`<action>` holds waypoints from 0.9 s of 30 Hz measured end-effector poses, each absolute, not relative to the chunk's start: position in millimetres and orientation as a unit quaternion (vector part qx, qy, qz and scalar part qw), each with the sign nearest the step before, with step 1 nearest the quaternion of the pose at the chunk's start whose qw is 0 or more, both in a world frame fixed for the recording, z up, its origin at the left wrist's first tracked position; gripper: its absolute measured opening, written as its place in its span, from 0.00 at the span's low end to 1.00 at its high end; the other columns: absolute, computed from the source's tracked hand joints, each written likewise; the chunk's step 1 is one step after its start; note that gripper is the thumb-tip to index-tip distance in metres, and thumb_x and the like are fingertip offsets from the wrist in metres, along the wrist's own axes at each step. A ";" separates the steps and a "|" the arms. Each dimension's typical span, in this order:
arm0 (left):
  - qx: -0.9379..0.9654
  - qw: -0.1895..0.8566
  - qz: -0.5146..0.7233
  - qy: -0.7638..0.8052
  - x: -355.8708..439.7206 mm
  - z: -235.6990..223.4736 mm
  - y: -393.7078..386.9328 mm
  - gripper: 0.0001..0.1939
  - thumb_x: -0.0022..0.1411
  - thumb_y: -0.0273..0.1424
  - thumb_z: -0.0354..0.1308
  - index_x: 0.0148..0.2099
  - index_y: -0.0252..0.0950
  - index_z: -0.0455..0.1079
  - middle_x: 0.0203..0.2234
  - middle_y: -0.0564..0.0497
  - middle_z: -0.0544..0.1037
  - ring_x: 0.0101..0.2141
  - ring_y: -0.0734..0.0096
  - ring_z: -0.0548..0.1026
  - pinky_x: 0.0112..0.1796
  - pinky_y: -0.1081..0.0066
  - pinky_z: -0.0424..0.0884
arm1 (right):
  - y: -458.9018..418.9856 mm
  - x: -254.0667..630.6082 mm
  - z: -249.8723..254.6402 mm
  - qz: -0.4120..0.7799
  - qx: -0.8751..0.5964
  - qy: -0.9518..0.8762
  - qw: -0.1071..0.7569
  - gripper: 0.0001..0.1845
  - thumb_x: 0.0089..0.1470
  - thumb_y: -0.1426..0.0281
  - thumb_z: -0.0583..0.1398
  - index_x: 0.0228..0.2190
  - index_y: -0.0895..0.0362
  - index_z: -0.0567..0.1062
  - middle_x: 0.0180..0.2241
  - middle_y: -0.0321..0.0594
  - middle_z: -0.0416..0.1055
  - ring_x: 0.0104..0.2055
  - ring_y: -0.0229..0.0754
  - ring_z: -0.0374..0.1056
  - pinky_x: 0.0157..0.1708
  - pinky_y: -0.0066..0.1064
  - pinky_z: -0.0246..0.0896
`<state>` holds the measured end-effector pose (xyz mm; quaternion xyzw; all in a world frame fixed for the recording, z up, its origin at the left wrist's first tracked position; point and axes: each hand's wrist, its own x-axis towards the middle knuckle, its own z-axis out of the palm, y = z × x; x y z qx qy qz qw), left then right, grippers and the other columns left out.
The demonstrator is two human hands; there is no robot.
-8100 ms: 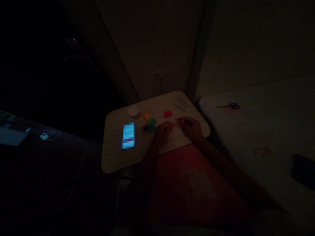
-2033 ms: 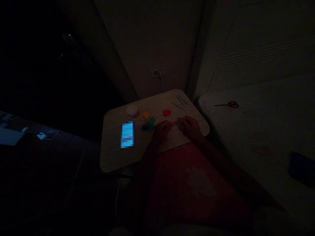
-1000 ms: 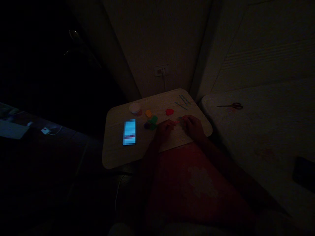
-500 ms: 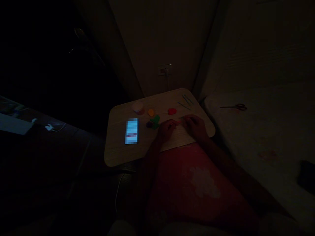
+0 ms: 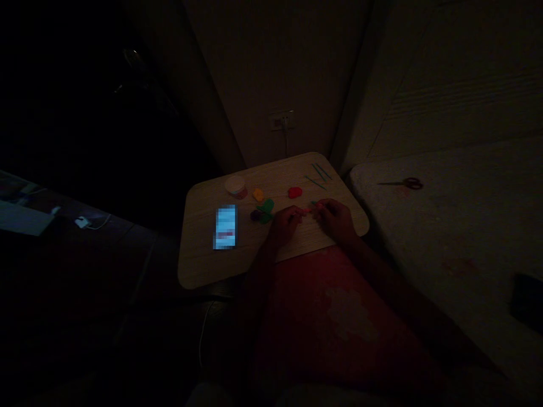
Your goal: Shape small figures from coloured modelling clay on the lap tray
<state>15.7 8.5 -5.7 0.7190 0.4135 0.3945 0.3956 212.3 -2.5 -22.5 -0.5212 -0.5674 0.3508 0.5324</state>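
The room is dim. A thin strand of red modelling clay [image 5: 307,211] stretches between my two hands over the small table. My left hand [image 5: 287,224] is closed, its fingertips pinching the strand's left end. My right hand [image 5: 337,220] is closed at the strand's right end. A small green tip [image 5: 313,202] shows by the right fingertips; what it belongs to is hidden. Beyond the hands lies a red lump of clay [image 5: 295,193]. Left of my left hand are green clay pieces [image 5: 266,209], a dark purple ball [image 5: 255,215] and a yellow lump [image 5: 258,195].
On the wooden table [image 5: 199,265] are a glowing phone [image 5: 224,227], a lidded tub [image 5: 236,186] and several thin sticks [image 5: 319,176]. Scissors [image 5: 409,183] lie on the pale surface at right. A wall socket [image 5: 282,120] with a plugged-in cord is behind the table.
The view has shifted slightly. My hands stay in nearly the same place, and the red strand between them shows more clearly now.
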 end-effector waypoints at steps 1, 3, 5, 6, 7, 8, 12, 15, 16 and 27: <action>0.718 0.397 0.395 0.413 15.6 -6.4 8.8 0.11 0.66 0.30 0.52 0.41 0.34 0.76 0.28 0.52 0.76 0.30 0.72 0.73 0.33 0.73 0.66 | -3.1 211.7 -21.0 0.353 -0.523 -0.563 0.534 0.14 0.58 0.57 0.61 0.33 0.56 0.76 0.28 0.39 0.76 0.29 0.40 0.69 0.32 0.31 0.65; 0.719 0.397 0.394 0.413 15.3 -7.4 9.3 0.11 0.66 0.31 0.52 0.41 0.34 0.75 0.28 0.52 0.76 0.30 0.72 0.73 0.34 0.73 0.66 | -4.5 210.4 -18.0 0.355 -0.529 -0.549 0.541 0.12 0.56 0.60 0.62 0.30 0.56 0.76 0.26 0.37 0.74 0.28 0.40 0.68 0.31 0.31 0.64; 0.723 0.394 0.393 0.410 15.0 -7.9 9.7 0.11 0.65 0.30 0.52 0.40 0.34 0.75 0.28 0.52 0.76 0.30 0.72 0.72 0.34 0.73 0.66 | -5.6 209.2 -15.8 0.352 -0.538 -0.540 0.543 0.10 0.54 0.62 0.63 0.28 0.56 0.74 0.24 0.36 0.73 0.27 0.39 0.67 0.30 0.30 0.62; 0.724 0.393 0.393 0.408 14.9 -7.9 9.9 0.10 0.65 0.30 0.52 0.40 0.34 0.75 0.28 0.52 0.77 0.30 0.72 0.72 0.34 0.73 0.66 | -6.0 208.8 -15.2 0.351 -0.544 -0.531 0.546 0.09 0.52 0.63 0.64 0.28 0.56 0.74 0.24 0.36 0.73 0.26 0.39 0.67 0.29 0.29 0.62; 0.726 0.391 0.393 0.406 14.9 -7.7 10.0 0.10 0.65 0.29 0.52 0.40 0.34 0.75 0.29 0.52 0.77 0.30 0.71 0.72 0.35 0.72 0.66 | -6.3 208.5 -14.9 0.348 -0.550 -0.523 0.550 0.09 0.51 0.64 0.64 0.27 0.56 0.73 0.23 0.36 0.73 0.26 0.39 0.66 0.28 0.29 0.61; 0.727 0.390 0.393 0.406 14.9 -7.4 10.0 0.11 0.65 0.29 0.52 0.40 0.34 0.75 0.29 0.52 0.77 0.30 0.71 0.72 0.35 0.72 0.66 | -6.4 208.2 -14.8 0.345 -0.555 -0.517 0.553 0.09 0.50 0.64 0.65 0.26 0.56 0.72 0.23 0.36 0.73 0.25 0.38 0.66 0.27 0.29 0.60; 0.726 0.390 0.391 0.409 15.3 -5.5 9.3 0.11 0.66 0.31 0.51 0.40 0.34 0.75 0.29 0.51 0.77 0.32 0.70 0.73 0.36 0.72 0.67 | -6.4 207.2 -13.9 0.363 -0.552 -0.506 0.555 0.09 0.49 0.64 0.65 0.27 0.56 0.73 0.23 0.36 0.73 0.25 0.38 0.65 0.25 0.29 0.59; 0.725 0.390 0.396 0.407 15.2 -5.3 8.9 0.11 0.66 0.30 0.52 0.40 0.34 0.75 0.28 0.52 0.77 0.31 0.71 0.73 0.36 0.72 0.67 | -6.4 207.3 -12.1 0.377 -0.536 -0.518 0.550 0.11 0.54 0.62 0.62 0.31 0.57 0.78 0.26 0.38 0.75 0.26 0.40 0.67 0.28 0.31 0.62; 0.725 0.389 0.397 0.407 15.2 -5.5 8.8 0.11 0.66 0.30 0.52 0.40 0.34 0.76 0.28 0.52 0.76 0.31 0.71 0.73 0.36 0.72 0.67 | -6.4 207.8 -11.6 0.369 -0.535 -0.526 0.549 0.12 0.55 0.61 0.61 0.33 0.57 0.80 0.27 0.39 0.76 0.27 0.41 0.69 0.30 0.32 0.63; 0.722 0.395 0.388 0.415 15.7 -7.0 9.4 0.11 0.66 0.30 0.51 0.40 0.35 0.75 0.28 0.52 0.76 0.29 0.72 0.72 0.34 0.73 0.66 | -3.9 214.5 -21.1 0.317 -0.521 -0.571 0.549 0.17 0.61 0.60 0.59 0.44 0.55 0.82 0.36 0.43 0.78 0.33 0.43 0.71 0.36 0.36 0.67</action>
